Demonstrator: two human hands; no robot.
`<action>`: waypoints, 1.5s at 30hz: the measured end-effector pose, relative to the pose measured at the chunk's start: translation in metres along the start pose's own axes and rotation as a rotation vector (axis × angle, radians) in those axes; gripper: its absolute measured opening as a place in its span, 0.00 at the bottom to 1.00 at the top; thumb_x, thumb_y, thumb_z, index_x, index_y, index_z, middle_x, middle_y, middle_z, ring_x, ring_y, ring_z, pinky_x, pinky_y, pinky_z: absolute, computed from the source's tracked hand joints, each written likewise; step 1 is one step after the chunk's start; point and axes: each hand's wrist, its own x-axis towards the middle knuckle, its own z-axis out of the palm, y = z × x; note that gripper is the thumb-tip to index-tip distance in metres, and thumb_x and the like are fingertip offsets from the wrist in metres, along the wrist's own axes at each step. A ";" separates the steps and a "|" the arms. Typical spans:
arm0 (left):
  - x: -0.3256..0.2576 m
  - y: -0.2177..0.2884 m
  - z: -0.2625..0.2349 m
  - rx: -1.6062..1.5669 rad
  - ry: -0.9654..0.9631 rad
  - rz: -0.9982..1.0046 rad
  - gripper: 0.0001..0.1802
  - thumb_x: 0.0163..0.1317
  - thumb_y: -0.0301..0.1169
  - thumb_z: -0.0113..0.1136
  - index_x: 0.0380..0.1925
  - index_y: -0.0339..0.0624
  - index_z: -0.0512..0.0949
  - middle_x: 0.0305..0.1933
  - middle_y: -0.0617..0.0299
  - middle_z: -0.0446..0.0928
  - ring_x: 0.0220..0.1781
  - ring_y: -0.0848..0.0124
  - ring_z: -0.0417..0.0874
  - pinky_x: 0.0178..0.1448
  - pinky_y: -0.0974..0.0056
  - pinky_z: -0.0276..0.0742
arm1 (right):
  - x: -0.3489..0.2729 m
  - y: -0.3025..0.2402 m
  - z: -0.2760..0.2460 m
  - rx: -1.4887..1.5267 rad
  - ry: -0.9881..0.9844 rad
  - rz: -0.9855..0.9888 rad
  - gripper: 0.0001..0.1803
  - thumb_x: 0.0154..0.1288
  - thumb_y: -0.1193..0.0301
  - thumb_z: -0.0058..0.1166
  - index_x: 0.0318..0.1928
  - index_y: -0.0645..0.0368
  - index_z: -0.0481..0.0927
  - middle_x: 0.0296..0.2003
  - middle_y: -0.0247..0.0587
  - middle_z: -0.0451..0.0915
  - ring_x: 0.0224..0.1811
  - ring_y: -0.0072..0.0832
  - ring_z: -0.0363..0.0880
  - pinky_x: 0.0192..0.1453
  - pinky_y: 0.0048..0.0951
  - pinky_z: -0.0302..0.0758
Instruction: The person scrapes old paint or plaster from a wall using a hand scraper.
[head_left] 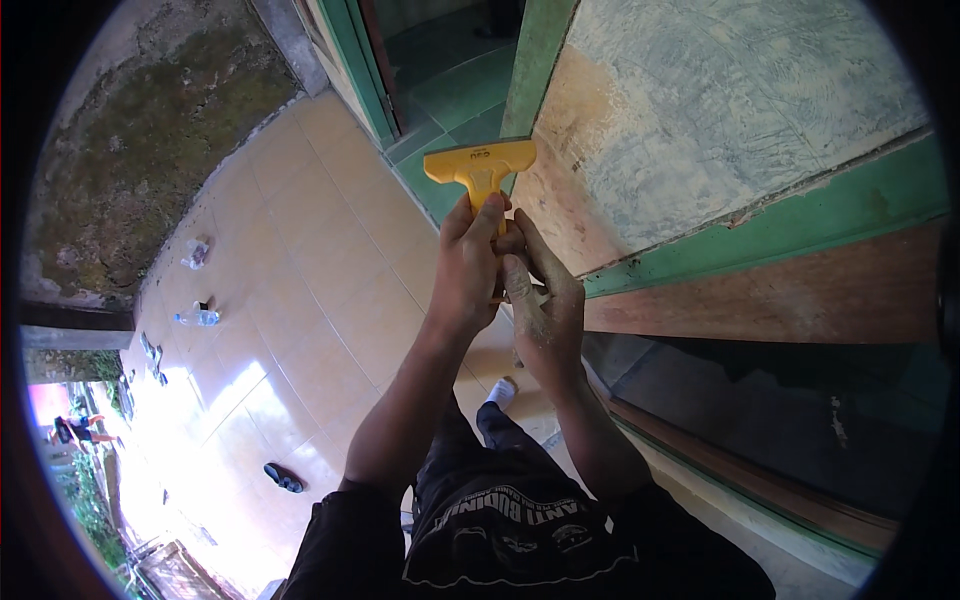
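Note:
A yellow wide-bladed scraper [480,163] is held up in front of me, its broad head pointing away, near the green door frame. My left hand [463,265] is closed around its handle, thumb lying along the neck. Close against it, my right hand [547,305] has its fingers curled at the lower handle, which the hands partly hide. Pale dust coats the right thumb and palm. To the right of the scraper head is a wall [730,110] with patchy grey-white coating and a bare tan area by the frame.
Green trim [780,215] and a brown wooden beam [750,298] run under the wall, above a dark window pane [740,400]. On the tiled floor [290,250] lie a plastic bottle [198,316], a clear plastic bag [196,253] and a dark sandal [283,477]. A doorway [450,75] stands ahead.

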 end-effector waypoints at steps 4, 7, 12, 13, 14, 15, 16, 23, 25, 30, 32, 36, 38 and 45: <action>0.007 0.011 0.006 0.039 -0.011 -0.013 0.10 0.70 0.36 0.42 0.40 0.41 0.65 0.17 0.72 0.59 0.11 0.83 0.59 0.13 0.75 0.56 | 0.009 0.002 0.004 -0.021 0.032 0.005 0.23 0.67 0.71 0.47 0.59 0.73 0.66 0.49 0.60 0.75 0.52 0.38 0.77 0.51 0.30 0.76; 0.008 0.012 0.006 0.049 -0.004 -0.027 0.09 0.69 0.35 0.42 0.40 0.41 0.65 0.17 0.72 0.59 0.11 0.82 0.59 0.13 0.75 0.56 | 0.012 -0.003 0.003 0.002 0.027 0.041 0.23 0.67 0.71 0.47 0.58 0.73 0.67 0.47 0.59 0.76 0.51 0.38 0.78 0.51 0.30 0.76; 0.006 0.010 0.009 0.060 -0.002 -0.009 0.09 0.69 0.35 0.42 0.40 0.40 0.65 0.17 0.72 0.59 0.11 0.83 0.59 0.14 0.75 0.56 | 0.009 -0.001 -0.001 -0.010 0.030 -0.002 0.23 0.67 0.71 0.48 0.58 0.74 0.67 0.46 0.58 0.76 0.49 0.38 0.79 0.50 0.31 0.77; 0.006 0.010 0.009 0.055 0.001 -0.005 0.09 0.69 0.35 0.43 0.40 0.40 0.65 0.17 0.72 0.59 0.11 0.83 0.58 0.13 0.75 0.55 | 0.008 -0.002 -0.001 -0.016 0.020 0.010 0.23 0.67 0.71 0.48 0.58 0.74 0.66 0.45 0.58 0.77 0.49 0.38 0.79 0.50 0.31 0.77; 0.004 0.010 0.009 0.050 0.005 -0.001 0.09 0.69 0.35 0.43 0.40 0.40 0.65 0.17 0.72 0.59 0.11 0.83 0.58 0.13 0.75 0.55 | 0.007 -0.003 -0.002 -0.014 0.021 0.010 0.23 0.67 0.71 0.48 0.58 0.74 0.66 0.45 0.58 0.77 0.49 0.38 0.79 0.50 0.31 0.77; 0.003 0.009 0.009 0.051 0.005 -0.002 0.09 0.69 0.35 0.43 0.40 0.40 0.65 0.17 0.72 0.59 0.11 0.83 0.58 0.13 0.75 0.55 | 0.005 -0.004 -0.003 -0.014 0.015 0.019 0.23 0.67 0.71 0.48 0.58 0.74 0.66 0.45 0.58 0.77 0.48 0.37 0.79 0.49 0.31 0.78; 0.002 0.008 0.010 0.063 -0.003 0.000 0.09 0.69 0.35 0.43 0.40 0.41 0.65 0.17 0.72 0.59 0.11 0.83 0.58 0.13 0.76 0.54 | 0.003 -0.005 -0.003 -0.015 0.008 0.028 0.23 0.67 0.71 0.48 0.58 0.75 0.66 0.44 0.58 0.77 0.48 0.37 0.79 0.48 0.31 0.78; -0.011 0.007 0.018 0.086 0.017 -0.037 0.08 0.69 0.34 0.43 0.40 0.41 0.65 0.17 0.73 0.58 0.11 0.84 0.56 0.14 0.76 0.52 | -0.004 -0.006 -0.009 0.027 0.012 0.034 0.24 0.66 0.72 0.48 0.59 0.75 0.65 0.46 0.58 0.76 0.48 0.36 0.79 0.47 0.29 0.79; -0.012 0.003 0.017 0.071 -0.007 -0.039 0.08 0.69 0.34 0.43 0.39 0.40 0.64 0.17 0.72 0.59 0.12 0.84 0.57 0.14 0.76 0.54 | -0.008 -0.003 -0.013 0.044 0.013 0.051 0.24 0.66 0.73 0.48 0.59 0.75 0.65 0.47 0.58 0.76 0.49 0.36 0.79 0.47 0.29 0.79; -0.020 -0.004 0.018 0.050 -0.029 -0.045 0.08 0.70 0.34 0.43 0.39 0.41 0.65 0.16 0.74 0.58 0.12 0.85 0.56 0.14 0.76 0.53 | -0.019 -0.010 -0.019 0.024 0.010 0.070 0.25 0.66 0.72 0.48 0.59 0.75 0.64 0.47 0.58 0.76 0.48 0.35 0.79 0.46 0.28 0.79; -0.024 -0.007 0.019 0.044 -0.039 -0.064 0.08 0.70 0.34 0.43 0.39 0.41 0.65 0.17 0.74 0.58 0.13 0.85 0.57 0.16 0.77 0.54 | -0.023 -0.012 -0.022 0.003 0.011 0.055 0.25 0.66 0.72 0.49 0.59 0.75 0.64 0.47 0.58 0.76 0.48 0.34 0.79 0.46 0.28 0.79; -0.031 -0.012 0.024 0.048 -0.035 -0.067 0.08 0.70 0.34 0.43 0.39 0.42 0.65 0.18 0.74 0.58 0.14 0.85 0.57 0.16 0.78 0.55 | -0.031 -0.016 -0.026 -0.023 0.034 0.082 0.25 0.67 0.72 0.49 0.60 0.74 0.64 0.45 0.57 0.77 0.46 0.33 0.80 0.45 0.28 0.79; -0.034 -0.014 0.026 0.053 -0.033 -0.084 0.08 0.70 0.34 0.43 0.39 0.42 0.65 0.18 0.74 0.58 0.14 0.85 0.58 0.16 0.78 0.55 | -0.036 -0.015 -0.028 -0.043 0.039 0.082 0.25 0.67 0.72 0.49 0.60 0.74 0.64 0.45 0.56 0.77 0.45 0.32 0.80 0.45 0.27 0.79; -0.049 -0.023 0.017 0.148 -0.108 -0.079 0.09 0.69 0.35 0.44 0.40 0.41 0.66 0.19 0.71 0.62 0.12 0.83 0.60 0.14 0.76 0.56 | -0.060 -0.023 -0.035 0.056 0.066 0.212 0.23 0.66 0.73 0.47 0.60 0.72 0.65 0.41 0.56 0.78 0.40 0.28 0.81 0.42 0.24 0.78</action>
